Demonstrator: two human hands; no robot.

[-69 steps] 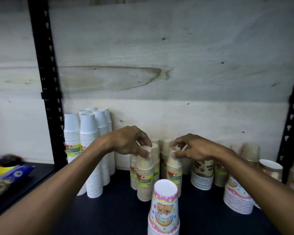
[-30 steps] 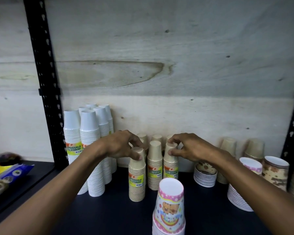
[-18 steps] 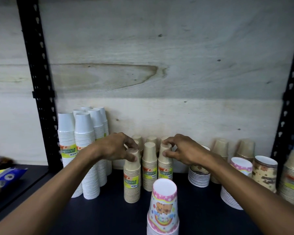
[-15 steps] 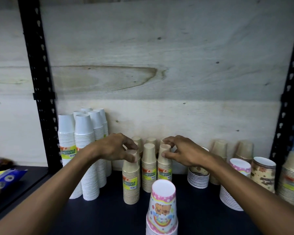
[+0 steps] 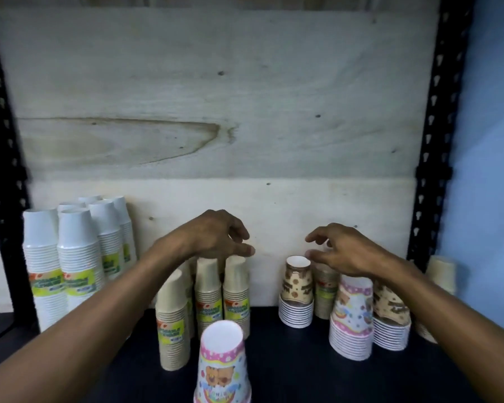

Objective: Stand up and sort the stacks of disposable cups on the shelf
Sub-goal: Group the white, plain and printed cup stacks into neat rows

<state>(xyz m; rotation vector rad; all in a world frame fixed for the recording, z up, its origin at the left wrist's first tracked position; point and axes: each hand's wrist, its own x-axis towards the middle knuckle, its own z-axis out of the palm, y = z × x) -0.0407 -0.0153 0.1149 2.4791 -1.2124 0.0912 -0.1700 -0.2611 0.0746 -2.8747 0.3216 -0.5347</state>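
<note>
Your tall white cup stacks (image 5: 70, 266) stand grouped at the shelf's (image 5: 288, 373) left end against the plywood back, kraft-brown stacks (image 5: 207, 298) cluster mid-shelf and patterned stacks (image 5: 351, 312) sit to the right, so like seems to go with like. Your left hand (image 5: 216, 238) hovers loose-fingered over the brown group, holding nothing, while your right hand (image 5: 339, 250), equally empty, reaches above the brown-printed stack (image 5: 297, 292), likely your next pick.

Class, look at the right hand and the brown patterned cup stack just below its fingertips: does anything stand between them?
Nothing visible does. The right hand hovers open just above and right of the brown patterned cup stack, whose top is bare. A kraft stack stands close behind it, beside the path, not across it.
</note>
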